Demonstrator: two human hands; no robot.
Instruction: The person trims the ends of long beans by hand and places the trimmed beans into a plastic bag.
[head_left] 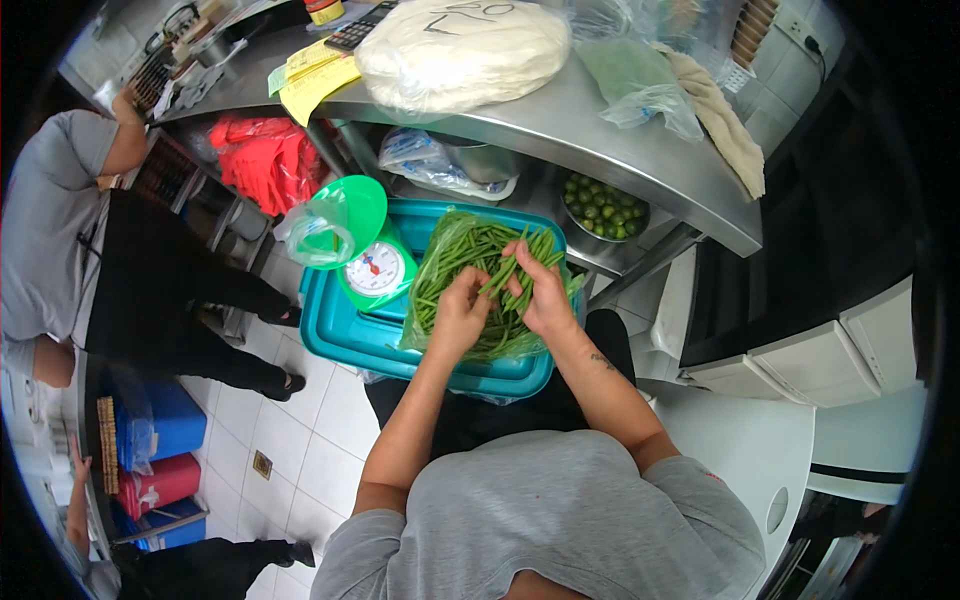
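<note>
A clear plastic bag full of green beans lies spread wide on a teal plastic tub lid in front of me. My left hand is over the middle of the pile, its fingers pinched on the tips of some beans. Several beans lie in the fingers of my right hand, which is curled round them close beside the left. Left of the bag, on the same teal surface, stands a green dial scale. Its round green pan carries a clear plastic bag.
A steel counter spans the far side, bearing a large bag of white contents. Beneath it sits a pot of small green fruits and red plastic bags. One person stands at left, another at lower left.
</note>
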